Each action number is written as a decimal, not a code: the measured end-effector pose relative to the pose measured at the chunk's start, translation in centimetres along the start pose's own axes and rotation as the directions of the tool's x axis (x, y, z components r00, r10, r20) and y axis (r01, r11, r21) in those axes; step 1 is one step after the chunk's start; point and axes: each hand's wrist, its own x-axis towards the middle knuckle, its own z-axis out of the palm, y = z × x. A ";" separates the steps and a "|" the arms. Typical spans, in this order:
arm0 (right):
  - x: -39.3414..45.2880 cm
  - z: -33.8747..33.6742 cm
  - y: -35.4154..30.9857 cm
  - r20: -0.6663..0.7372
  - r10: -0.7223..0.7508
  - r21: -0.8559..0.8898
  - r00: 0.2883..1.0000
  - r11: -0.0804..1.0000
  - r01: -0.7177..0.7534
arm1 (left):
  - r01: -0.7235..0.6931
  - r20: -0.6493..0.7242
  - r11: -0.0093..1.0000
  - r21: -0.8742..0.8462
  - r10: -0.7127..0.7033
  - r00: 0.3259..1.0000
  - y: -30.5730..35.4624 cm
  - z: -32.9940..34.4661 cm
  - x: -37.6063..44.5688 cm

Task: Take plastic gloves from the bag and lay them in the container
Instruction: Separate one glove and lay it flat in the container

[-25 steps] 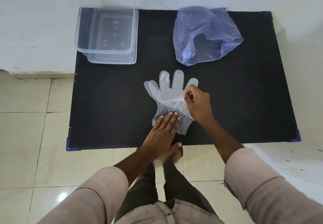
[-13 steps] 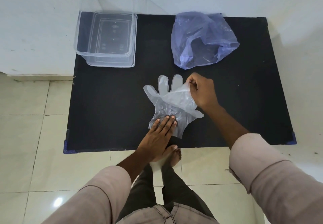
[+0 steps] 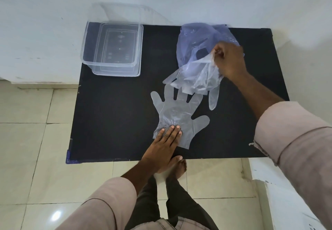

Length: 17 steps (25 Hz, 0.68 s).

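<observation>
Pretty plain room tbh. The wall (image 3: 53, 5) at the back is painted white with a few small scuffs and dark specks on it. Pushed right up against it is a low counter (image 3: 115, 122) with a flat matte black top, and there's a bit of blue showing at its near left corner (image 3: 69, 158). The floor (image 3: 32, 140) is pale cream glossy tile with thin dark grout lines. You can see a bright spot of light reflecting off a tile (image 3: 56, 215) at the bottom left. On the right there's a white ledge (image 3: 291, 202), kinda marked up with specks.
</observation>
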 end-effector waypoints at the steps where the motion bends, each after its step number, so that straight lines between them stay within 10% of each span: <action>1: 0.6 -0.5 0.1 -0.013 -0.006 -0.031 1.000 0.999 0.005 | 0.002 0.001 1.000 0.002 -0.002 1.000 0.0 0.0 0.0; 10: 1.6 -4.8 -1.3 -0.057 -0.060 0.041 0.997 0.997 0.062 | -0.005 0.049 1.000 -0.011 0.005 0.999 0.3 -0.8 -0.1; 14: -1.1 -5.2 -4.2 0.136 -0.145 0.083 0.980 0.987 0.135 | 0.035 0.180 0.994 -0.105 -0.015 0.983 0.8 -4.1 0.5; 17: -2.9 -5.1 -5.8 0.242 -0.130 0.112 0.962 0.988 0.106 | 0.089 0.033 0.931 -0.353 -0.083 0.996 0.6 -10.5 1.0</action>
